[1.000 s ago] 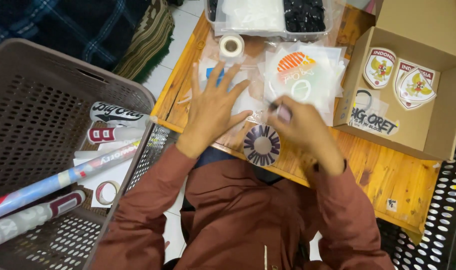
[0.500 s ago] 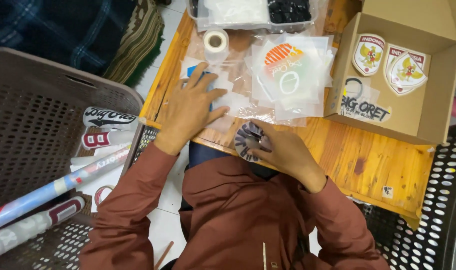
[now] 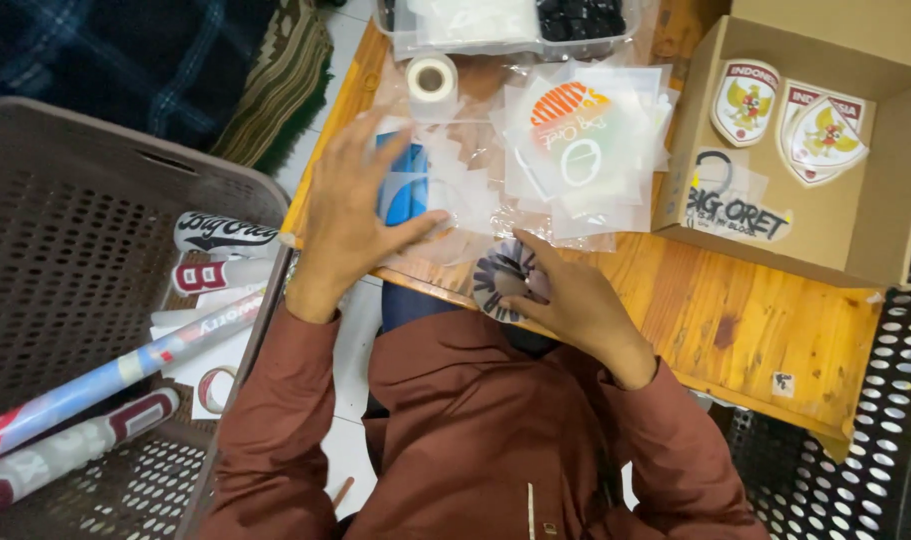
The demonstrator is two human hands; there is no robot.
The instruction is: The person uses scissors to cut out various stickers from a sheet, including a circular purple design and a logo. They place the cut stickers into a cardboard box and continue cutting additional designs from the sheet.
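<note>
- Round sticker (image 3: 497,282), dark spiky pattern on white, sits at the near edge of the wooden table (image 3: 755,320), just above the person's chest.
- Right hand (image 3: 573,300) grasps the round sticker, fingers curled over its right side, thumb toward the table edge.
- Left hand (image 3: 350,215) lies flat and spread, palm down, grasping nothing, pressing on a clear sleeve (image 3: 453,205) with a blue card (image 3: 407,185) under it.
- Left thumb points right, toward the sticker; the two hands are near but apart.
- Pile of clear sleeves with an orange-and-white sticker (image 3: 575,125) lies just beyond the hands, middle of table.
- Tape roll (image 3: 431,77), white, stands at the far left of the table, just beyond the left fingertips.
- Clear tray (image 3: 495,25) at the far edge, holding white and black bits; contents too small to tell.
- Cardboard box (image 3: 855,235) open on the right, with crest-shaped patches (image 3: 745,100) and a lettered sticker inside.
- Brown basket (image 3: 65,260) on the floor to the left, holding rolled sheets (image 3: 105,380) and more stickers.
- Person wears a maroon long-sleeved shirt (image 3: 475,440).
</note>
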